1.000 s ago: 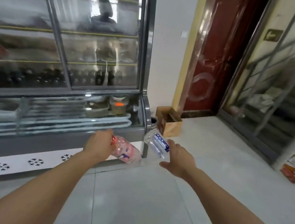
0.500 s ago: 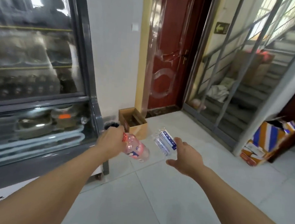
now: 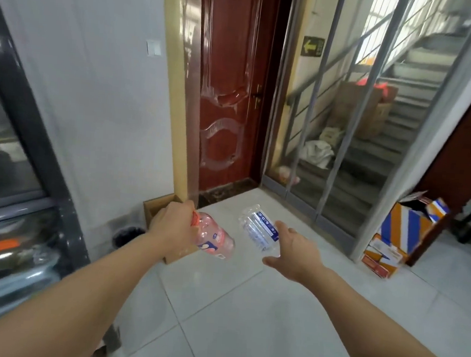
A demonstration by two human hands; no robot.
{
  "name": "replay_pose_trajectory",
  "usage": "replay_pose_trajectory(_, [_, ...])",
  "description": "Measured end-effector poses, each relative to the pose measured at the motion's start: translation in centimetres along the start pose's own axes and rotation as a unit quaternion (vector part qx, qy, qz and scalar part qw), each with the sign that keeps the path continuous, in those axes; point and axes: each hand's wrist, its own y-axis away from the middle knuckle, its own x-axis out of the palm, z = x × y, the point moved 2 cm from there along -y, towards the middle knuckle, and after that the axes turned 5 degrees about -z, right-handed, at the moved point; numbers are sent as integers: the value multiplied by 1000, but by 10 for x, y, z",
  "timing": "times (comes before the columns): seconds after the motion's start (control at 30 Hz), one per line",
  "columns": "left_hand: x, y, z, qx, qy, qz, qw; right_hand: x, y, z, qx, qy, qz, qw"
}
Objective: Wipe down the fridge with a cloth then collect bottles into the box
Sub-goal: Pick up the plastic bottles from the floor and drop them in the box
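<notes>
So there are two empty bottles in play: a clear plastic bottle with a pink label and orange cap [image 3: 214,240] and a clear ribbed plastic bottle with a blue-and-white label [image 3: 258,229]. The left hand [image 3: 173,225] has its fingers wrapped around the pink one's neck end, bottle tilted down to the right. The right hand [image 3: 296,250] grips the blue-label one from below, fingers curled on it. Both are held over the pale tiled floor [image 3: 258,322], just in front of the small open brown cardboard box [image 3: 151,213] sitting by the white wall, beside the dark red door [image 3: 230,92]. The glass-fronted fridge [image 3: 14,187] is off to the left.
</notes>
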Motion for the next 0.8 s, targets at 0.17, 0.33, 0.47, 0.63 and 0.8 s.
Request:
replay_pose_trajectory(0.17, [28, -93, -33, -37, -4, 6, 999, 8, -110, -46, -30, -15, 8, 999])
replay_pose_trajectory(0.33, [47, -179, -64, -112, -10, -1, 994, 8, -226, -85, -85, -4, 41, 995])
replay_pose_trajectory(0.47, [64, -233, -77, -148, -19, -4, 989, 16, -303, -106, -118, 7, 55, 991])
replay_pose_trajectory(0.63, [90, -309, -75, -177, -45, 2, 983, 37, -392, -118, -139, -5, 81, 987])
replay_pose_trajectory(0.8, [119, -406, -56, -188, -26, -14, 982, 52, -485, -120, -158, 7, 83, 984])
